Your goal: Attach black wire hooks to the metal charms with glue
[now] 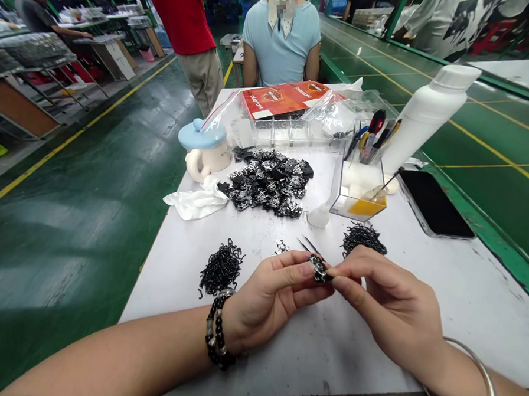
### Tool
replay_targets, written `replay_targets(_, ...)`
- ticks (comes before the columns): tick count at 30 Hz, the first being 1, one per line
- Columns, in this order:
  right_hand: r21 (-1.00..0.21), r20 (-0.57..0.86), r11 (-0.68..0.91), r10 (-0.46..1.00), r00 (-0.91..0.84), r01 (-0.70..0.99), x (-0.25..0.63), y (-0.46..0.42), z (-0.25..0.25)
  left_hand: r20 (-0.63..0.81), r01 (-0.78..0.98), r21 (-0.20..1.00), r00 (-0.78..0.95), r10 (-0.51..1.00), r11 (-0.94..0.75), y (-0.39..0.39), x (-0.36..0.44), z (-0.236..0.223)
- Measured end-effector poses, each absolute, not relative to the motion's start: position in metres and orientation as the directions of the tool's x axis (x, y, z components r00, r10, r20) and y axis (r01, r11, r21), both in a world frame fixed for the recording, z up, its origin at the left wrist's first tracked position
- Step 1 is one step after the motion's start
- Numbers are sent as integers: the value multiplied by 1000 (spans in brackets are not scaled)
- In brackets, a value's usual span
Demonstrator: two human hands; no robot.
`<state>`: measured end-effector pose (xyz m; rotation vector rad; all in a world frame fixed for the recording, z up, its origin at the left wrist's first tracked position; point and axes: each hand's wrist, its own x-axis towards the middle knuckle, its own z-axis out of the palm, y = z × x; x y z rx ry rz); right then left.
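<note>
Over the front of the white table (308, 349), my left hand (270, 298) is closed on a small black and silver metal piece (318, 268) between thumb and fingers. My right hand (390, 309) pinches at the right edge of the same piece; a tiny part in that pinch could be hidden. Two thin dark tips of tweezers (310, 246) show just behind the piece, and whether a hand holds them I cannot tell. A pile of black hook-like parts (221, 268) lies left of my left hand, and a second pile of small black parts (363, 239) lies beyond my right.
Further back sits a large heap of black and silver pieces (270, 183). Around it are a lidded mug (206, 148), crumpled tissue (197, 201), clear tool holder (357, 187), white bottle (429, 118), phone (435, 204) and red-orange card (286, 98). A person in light blue (281, 40) sits ahead.
</note>
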<state>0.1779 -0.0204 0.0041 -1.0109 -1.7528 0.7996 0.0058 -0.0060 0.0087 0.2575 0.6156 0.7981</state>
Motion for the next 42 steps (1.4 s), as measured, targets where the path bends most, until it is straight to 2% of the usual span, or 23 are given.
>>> replay_targets(8, -771, 463, 543, 837, -291, 332, 180, -17, 5, -421, -571, 431, 557, 716, 698, -6, 5, 9)
replay_targets(12, -694, 496, 602, 798, -344, 396, 181, -15, 8, -428, -564, 456, 539, 725, 688, -7, 5, 9)
replay_targets(19, -629, 435, 588, 808, -396, 508, 183, -14, 10, -449, -533, 525, 489, 748, 663, -5, 6, 9)
replay_targets(25, -375, 424, 639, 763, -488, 672, 185, -10, 7, -489, -424, 667, 371, 790, 612, -4, 7, 7)
replay_targets(27, -344, 421, 655, 748, -513, 673, 186, -9, 7, -497, -398, 678, 372, 784, 618, -4, 6, 7)
replay_targets(38, -536, 269, 612, 777, -570, 581, 192, -5, 10, -514, -355, 674, 404, 757, 647, -4, 7, 6)
replay_targets(42, -571, 257, 620, 758, -600, 539, 197, -4, 13, -520, -353, 652, 436, 735, 671, -4, 7, 5)
